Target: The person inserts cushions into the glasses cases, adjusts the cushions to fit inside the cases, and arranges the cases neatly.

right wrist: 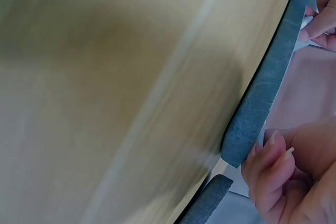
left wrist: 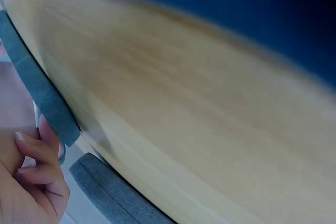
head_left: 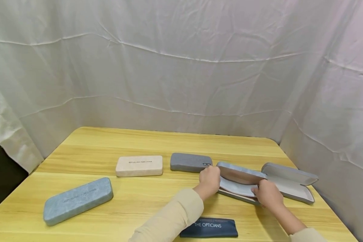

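A blue glasses case [head_left: 242, 173] stands with its lid raised at the right of the table in the head view. Across its inside lies a pale blue cleaning cloth [head_left: 237, 187]. My left hand [head_left: 210, 179] pinches the cloth at the case's left end, where a bit of it shows between the fingertips in the right wrist view. At the other end, my right hand [head_left: 269, 195] holds the cloth's edge with thumb and curled fingers. The right wrist view shows the case's front wall [right wrist: 268, 87] between both hands; the right fingertips partly hide the cloth there.
An open grey case [head_left: 293, 186] sits close on the right. Closed cases, one dark grey [head_left: 190, 162], one cream [head_left: 139, 166] and one blue [head_left: 78, 201], lie to the left. A dark cloth pouch [head_left: 210, 228] lies near the front, beside my left sleeve. Curtains surround the table [head_left: 139, 137].
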Demonstrator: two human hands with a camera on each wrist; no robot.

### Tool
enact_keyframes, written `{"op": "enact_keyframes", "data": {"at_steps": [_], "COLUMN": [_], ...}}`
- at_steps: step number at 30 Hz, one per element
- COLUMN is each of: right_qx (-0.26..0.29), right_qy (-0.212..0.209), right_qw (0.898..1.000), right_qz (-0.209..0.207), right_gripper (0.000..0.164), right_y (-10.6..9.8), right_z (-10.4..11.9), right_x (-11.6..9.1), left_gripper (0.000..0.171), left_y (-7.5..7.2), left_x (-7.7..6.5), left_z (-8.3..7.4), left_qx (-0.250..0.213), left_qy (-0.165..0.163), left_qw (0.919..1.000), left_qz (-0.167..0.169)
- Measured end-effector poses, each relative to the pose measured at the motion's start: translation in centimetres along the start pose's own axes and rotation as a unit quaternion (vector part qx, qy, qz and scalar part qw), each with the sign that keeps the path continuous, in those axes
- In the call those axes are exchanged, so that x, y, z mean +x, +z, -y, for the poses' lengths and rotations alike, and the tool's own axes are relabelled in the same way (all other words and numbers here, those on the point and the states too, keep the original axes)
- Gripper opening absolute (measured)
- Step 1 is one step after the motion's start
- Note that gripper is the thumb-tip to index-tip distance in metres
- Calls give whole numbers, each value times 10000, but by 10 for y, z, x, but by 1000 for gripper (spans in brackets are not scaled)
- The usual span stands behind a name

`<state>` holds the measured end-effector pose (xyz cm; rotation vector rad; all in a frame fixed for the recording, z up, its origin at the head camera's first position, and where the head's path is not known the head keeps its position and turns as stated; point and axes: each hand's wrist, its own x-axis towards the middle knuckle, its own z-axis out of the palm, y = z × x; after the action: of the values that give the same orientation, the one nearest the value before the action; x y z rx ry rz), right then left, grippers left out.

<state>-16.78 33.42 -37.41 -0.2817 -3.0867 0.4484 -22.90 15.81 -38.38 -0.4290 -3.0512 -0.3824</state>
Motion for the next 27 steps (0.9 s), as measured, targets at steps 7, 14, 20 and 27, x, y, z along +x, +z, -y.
{"op": "enact_keyframes", "data": {"at_steps": [7,14,20,27], "right_qx": [-389,-234,-32,264], "right_qy": [18,-86,-359,-1521], "right_qw": [9992,9997,9992,9804], "right_qz": [-76,-85,177,-1224], "right_gripper": [24,20,28,20], "right_y": [0,0,-16,-35], "right_z": [-7,-14,-19,-18], "right_x": [0,0,-5,-6], "left_gripper": [8,20,35,23], "left_y": [6,4,-3,-10], "left_x": [0,0,5,10], "left_z": [-4,4,30,53], "left_qx": [676,908,125,-884], "left_qy": [70,-25,548,1843], "left_qw": [9977,9956,9977,9779], "left_qz": [40,244,365,-444]}}
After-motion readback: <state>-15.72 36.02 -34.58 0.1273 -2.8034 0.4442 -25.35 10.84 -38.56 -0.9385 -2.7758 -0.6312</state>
